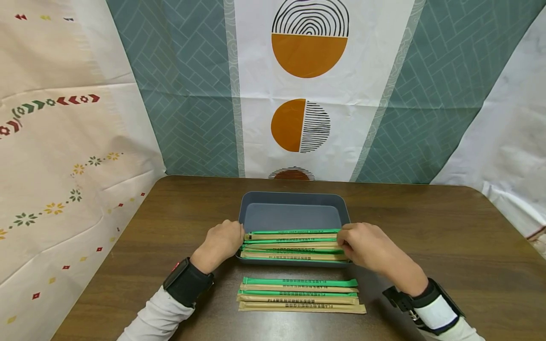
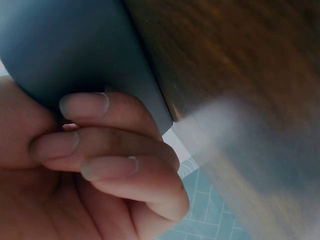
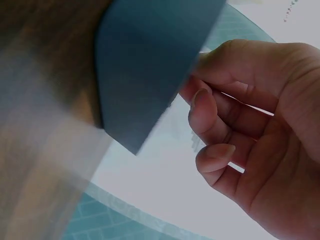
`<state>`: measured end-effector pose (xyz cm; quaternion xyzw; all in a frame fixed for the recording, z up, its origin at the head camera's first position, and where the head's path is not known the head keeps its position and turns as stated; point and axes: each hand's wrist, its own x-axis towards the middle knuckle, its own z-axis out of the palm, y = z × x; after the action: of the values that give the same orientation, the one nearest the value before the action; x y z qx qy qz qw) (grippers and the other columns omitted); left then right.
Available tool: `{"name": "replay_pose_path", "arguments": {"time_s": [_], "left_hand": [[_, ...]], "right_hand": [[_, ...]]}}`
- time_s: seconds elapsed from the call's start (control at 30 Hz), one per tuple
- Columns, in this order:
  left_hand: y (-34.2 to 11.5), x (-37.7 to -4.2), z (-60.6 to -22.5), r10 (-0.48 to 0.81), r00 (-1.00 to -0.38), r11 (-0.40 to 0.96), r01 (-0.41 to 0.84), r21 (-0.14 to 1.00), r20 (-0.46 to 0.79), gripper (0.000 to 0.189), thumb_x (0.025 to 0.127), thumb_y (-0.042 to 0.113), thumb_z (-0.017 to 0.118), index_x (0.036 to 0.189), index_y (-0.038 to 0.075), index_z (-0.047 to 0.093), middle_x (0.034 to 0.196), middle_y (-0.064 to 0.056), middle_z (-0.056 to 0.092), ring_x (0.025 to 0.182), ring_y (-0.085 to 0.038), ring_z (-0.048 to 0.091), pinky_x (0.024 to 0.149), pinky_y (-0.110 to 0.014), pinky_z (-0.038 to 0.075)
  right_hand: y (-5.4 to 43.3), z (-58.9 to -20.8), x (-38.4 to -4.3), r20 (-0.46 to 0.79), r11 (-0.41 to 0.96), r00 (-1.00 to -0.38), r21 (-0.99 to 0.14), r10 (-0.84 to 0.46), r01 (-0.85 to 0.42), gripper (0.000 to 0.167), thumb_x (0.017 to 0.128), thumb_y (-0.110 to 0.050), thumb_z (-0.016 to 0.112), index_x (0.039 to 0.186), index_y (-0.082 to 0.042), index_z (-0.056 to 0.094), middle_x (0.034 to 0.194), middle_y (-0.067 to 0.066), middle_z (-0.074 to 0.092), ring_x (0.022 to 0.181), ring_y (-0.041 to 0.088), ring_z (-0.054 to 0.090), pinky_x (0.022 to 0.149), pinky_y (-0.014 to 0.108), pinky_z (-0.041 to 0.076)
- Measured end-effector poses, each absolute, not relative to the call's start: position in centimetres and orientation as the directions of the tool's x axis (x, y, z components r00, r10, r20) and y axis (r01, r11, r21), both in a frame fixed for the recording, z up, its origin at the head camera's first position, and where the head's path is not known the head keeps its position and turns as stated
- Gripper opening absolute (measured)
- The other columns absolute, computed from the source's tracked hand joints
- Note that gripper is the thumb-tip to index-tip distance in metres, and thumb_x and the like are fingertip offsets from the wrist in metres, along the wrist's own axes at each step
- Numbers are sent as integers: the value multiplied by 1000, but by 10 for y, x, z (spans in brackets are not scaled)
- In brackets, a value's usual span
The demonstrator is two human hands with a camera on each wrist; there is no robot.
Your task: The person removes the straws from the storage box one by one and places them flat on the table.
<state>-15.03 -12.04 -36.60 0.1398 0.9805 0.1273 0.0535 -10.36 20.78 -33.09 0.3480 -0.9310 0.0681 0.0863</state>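
Note:
A dark grey rectangular tray [image 1: 294, 215] lies on the table, its near half covered by a row of paper-wrapped straws [image 1: 294, 255] in green and tan. At the tray's left side, my left hand [image 1: 223, 241] has its fingers curled and pinches the left end of a wrapped straw [image 1: 294, 237] in the back of that row. My right hand [image 1: 364, 244] pinches the straw's right end over the opposite side. Fingertips at both ends are partly hidden. In the right wrist view, thumb and index finger [image 3: 235, 60] meet behind the tray wall [image 3: 145, 70].
Several more green and tan wrapped straws [image 1: 298, 296] lie side by side on the brown wooden table [image 1: 426, 227], in front of the tray. Patterned cloth [image 1: 192, 94] hangs behind the table, and a pale embroidered cloth [image 1: 64, 166] borders its left side.

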Motion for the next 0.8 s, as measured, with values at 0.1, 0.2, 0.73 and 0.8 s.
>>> {"name": "replay_pose_path", "arguments": {"time_s": [0.1,0.2,0.73,0.8], "left_hand": [[-121,-150,-366,292,-954,928,265,262,-68,43,102,12,46,59,10,48,52,-3,35,43,-16,43,41,-26,30],[-121,-150,-366,295,-953,927,268,263,-68,42,102,12,46,60,10,48,53,-3,35,43,-17,42,42,-26,30],[-124,-147,-365,303,-950,926,274,259,-75,39,102,13,47,63,10,50,53,-5,37,43,-17,42,41,-26,30],[-125,-146,-365,304,-950,926,279,255,-67,39,102,13,47,64,9,51,53,-5,37,43,-17,42,41,-26,30]], "right_hand": [[208,-326,-100,232,744,-733,-50,-640,-666,20,77,6,73,75,-13,66,73,-5,58,58,2,44,52,20,34],[208,-322,-95,236,742,-731,-52,-641,-668,19,77,6,72,77,-13,67,74,-5,59,58,2,45,52,20,36],[194,-317,-61,215,739,-737,-88,-640,-668,26,74,7,72,74,-17,62,70,-11,52,57,-1,39,49,18,32],[193,-317,-58,192,743,-745,-98,-638,-662,26,75,7,72,73,-18,62,69,-12,52,57,-1,38,49,18,31]]}}
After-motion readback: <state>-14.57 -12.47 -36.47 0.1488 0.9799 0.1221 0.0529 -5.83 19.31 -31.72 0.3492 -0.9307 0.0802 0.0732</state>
